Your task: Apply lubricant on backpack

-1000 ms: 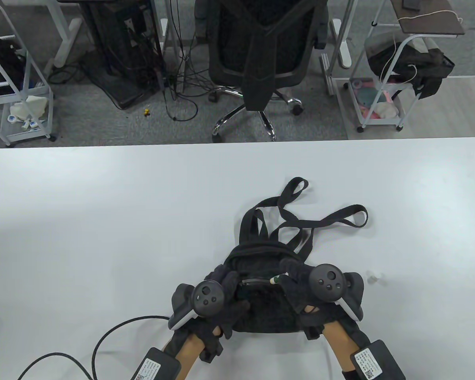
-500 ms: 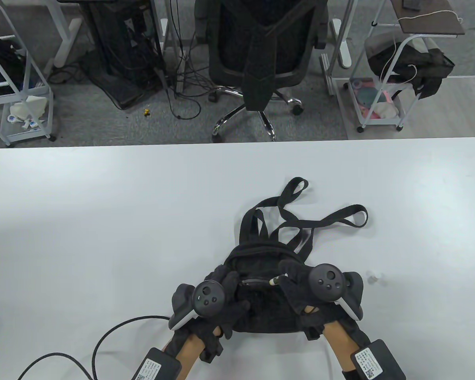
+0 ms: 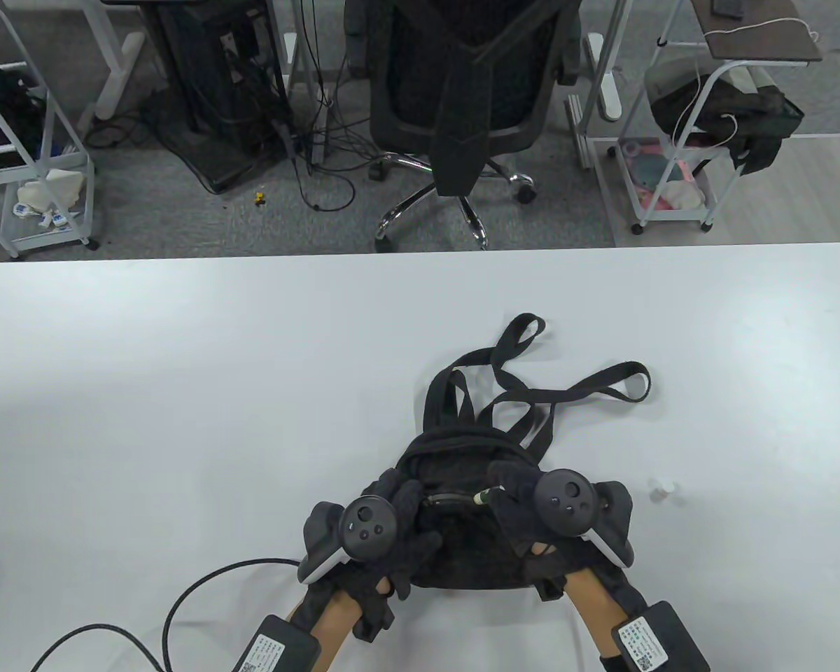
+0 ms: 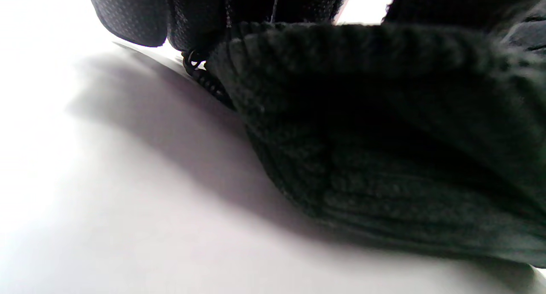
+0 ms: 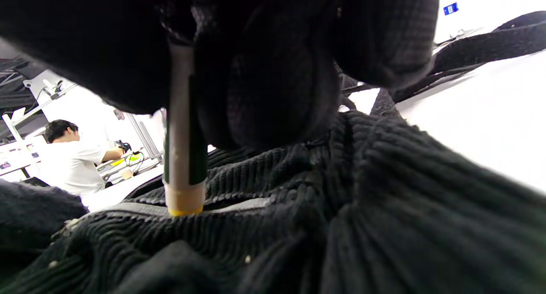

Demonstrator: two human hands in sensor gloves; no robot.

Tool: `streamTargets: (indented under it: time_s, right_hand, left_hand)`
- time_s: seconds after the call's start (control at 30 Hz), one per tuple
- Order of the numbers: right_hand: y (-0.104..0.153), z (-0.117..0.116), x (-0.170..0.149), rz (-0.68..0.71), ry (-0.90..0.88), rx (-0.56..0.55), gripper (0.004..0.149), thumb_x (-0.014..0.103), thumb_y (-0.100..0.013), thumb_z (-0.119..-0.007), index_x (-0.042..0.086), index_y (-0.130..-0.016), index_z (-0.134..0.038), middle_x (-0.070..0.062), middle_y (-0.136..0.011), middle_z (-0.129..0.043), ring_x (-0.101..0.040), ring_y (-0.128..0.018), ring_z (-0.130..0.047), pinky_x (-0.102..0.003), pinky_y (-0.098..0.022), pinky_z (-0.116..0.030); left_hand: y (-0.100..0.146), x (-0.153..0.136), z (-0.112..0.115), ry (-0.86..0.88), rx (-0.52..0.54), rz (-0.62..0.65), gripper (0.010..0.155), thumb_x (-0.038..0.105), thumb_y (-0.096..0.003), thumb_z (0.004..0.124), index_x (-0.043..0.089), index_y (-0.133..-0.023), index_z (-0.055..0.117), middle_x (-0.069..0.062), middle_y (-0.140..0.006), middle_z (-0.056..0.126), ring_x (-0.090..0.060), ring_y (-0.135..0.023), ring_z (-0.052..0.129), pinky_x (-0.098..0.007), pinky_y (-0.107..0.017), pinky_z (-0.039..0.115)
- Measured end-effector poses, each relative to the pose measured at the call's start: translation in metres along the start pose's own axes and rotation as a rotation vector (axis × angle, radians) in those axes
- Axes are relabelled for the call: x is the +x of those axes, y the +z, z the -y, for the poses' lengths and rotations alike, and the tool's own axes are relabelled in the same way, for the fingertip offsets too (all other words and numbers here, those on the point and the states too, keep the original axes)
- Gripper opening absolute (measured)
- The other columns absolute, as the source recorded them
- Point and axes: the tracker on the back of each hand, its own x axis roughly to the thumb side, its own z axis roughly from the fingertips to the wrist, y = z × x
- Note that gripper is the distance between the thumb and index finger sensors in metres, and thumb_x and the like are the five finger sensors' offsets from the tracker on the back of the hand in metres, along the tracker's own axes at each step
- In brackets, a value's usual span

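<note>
A small black corduroy backpack (image 3: 462, 553) lies near the table's front edge, its straps (image 3: 574, 392) spread toward the far side. My left hand (image 3: 409, 514) grips the bag's left side; the left wrist view shows its fingers (image 4: 128, 16) above the ribbed fabric (image 4: 384, 136). My right hand (image 3: 504, 490) pinches a white and green lubricant stick (image 3: 481, 496). In the right wrist view the lubricant stick (image 5: 184, 157) stands with its yellow tip touching the grey zipper line (image 5: 239, 205) on the backpack (image 5: 384, 191).
A small clear cap (image 3: 661, 490) lies on the white table (image 3: 182, 385) right of my right hand. A black cable (image 3: 203, 588) loops at the front left. An office chair (image 3: 462, 105) and wire carts (image 3: 679, 175) stand beyond the far edge.
My right hand has slid a little to the left along the zipper with the stick. The left hand and the backpack have stayed where they were.
</note>
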Motion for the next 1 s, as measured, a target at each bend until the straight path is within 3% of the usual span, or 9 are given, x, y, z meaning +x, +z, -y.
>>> streamTargets:
  time_s: [0.17,0.4,0.7,1.0]
  right_hand:
    - [0.005,0.007,-0.009,-0.003,0.098,-0.024,0.040,0.050,-0.042,-0.093,0.040,-0.081,-0.091,0.006,-0.066,-0.103,-0.013,-0.040,-0.111,-0.039,-0.043,-0.090]
    - [0.000,0.000,-0.003,-0.007,-0.008,0.008,0.040,0.050,-0.043,-0.093,0.039,-0.081,-0.090,0.005,-0.067,-0.102,-0.013,-0.041,-0.111,-0.039,-0.043,-0.090]
    - [0.006,0.008,-0.006,0.020,0.114,-0.009,0.039,0.050,-0.042,-0.094,0.039,-0.080,-0.092,0.005,-0.065,-0.103,-0.013,-0.039,-0.111,-0.039,-0.043,-0.090]
    - [0.000,-0.002,0.005,0.028,0.038,-0.006,0.040,0.050,-0.043,-0.092,0.040,-0.082,-0.089,0.006,-0.068,-0.102,-0.013,-0.043,-0.111,-0.039,-0.045,-0.089]
  left_hand:
    - [0.000,0.000,0.000,-0.001,-0.002,0.001,0.081,0.058,-0.0430,0.084,0.010,-0.104,0.064,-0.029,-0.109,0.050,-0.057,-0.093,0.071,-0.066,-0.066,0.067]
    - [0.001,0.000,0.000,-0.008,-0.001,-0.002,0.081,0.058,-0.0430,0.084,0.010,-0.104,0.064,-0.029,-0.109,0.050,-0.057,-0.093,0.071,-0.066,-0.066,0.067]
    - [0.001,0.000,0.000,-0.008,-0.008,-0.003,0.081,0.058,-0.0428,0.084,0.010,-0.104,0.064,-0.028,-0.109,0.050,-0.057,-0.093,0.071,-0.066,-0.066,0.067]
    - [0.001,0.000,0.001,-0.011,-0.012,-0.003,0.081,0.058,-0.0431,0.084,0.009,-0.104,0.064,-0.028,-0.109,0.050,-0.057,-0.093,0.071,-0.066,-0.066,0.067]
